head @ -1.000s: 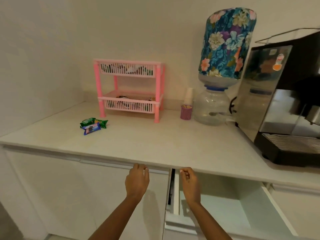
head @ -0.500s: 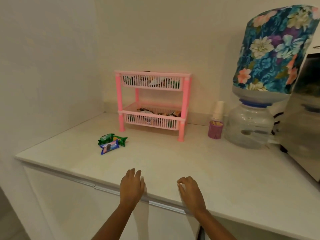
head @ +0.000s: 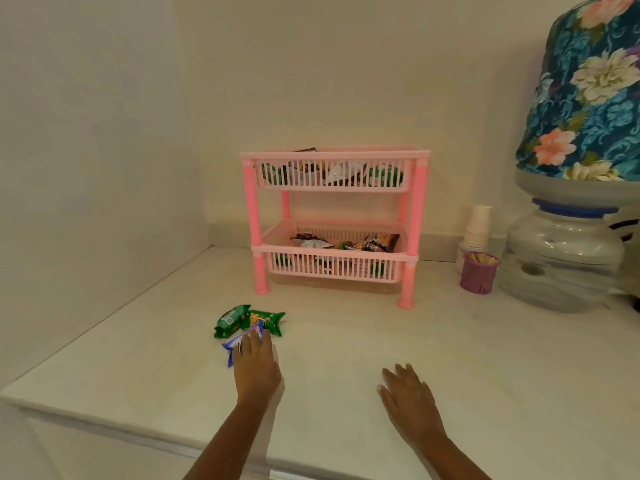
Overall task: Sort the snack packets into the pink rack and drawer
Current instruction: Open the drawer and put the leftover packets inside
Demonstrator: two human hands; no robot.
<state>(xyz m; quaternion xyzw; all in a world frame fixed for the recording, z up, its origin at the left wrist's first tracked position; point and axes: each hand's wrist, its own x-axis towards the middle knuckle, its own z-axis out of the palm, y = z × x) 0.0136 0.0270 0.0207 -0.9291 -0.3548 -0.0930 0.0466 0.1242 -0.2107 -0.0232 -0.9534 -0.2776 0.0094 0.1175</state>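
Observation:
A pink two-tier rack (head: 418,209) stands at the back of the white counter (head: 346,341), with several snack packets in both baskets. In front of it, to the left, lie two green packets (head: 242,318) and a blue packet (head: 232,344). My left hand (head: 255,365) lies flat over the blue packet, fingers spread on top of it, not closed around it. My right hand (head: 407,393) hovers open above the bare counter to the right, holding nothing. The drawer is out of view below the counter edge.
A water dispenser (head: 561,258) with a floral-covered bottle (head: 595,91) stands at the right. Beside it are a stack of paper cups (head: 478,225) and a small purple cup (head: 479,271) of sticks. Walls close the left and the back.
The view moved closer and left, away from the drawer below the counter. My left hand reached forward from the counter edge onto the blue packet. My right hand moved up over the counter.

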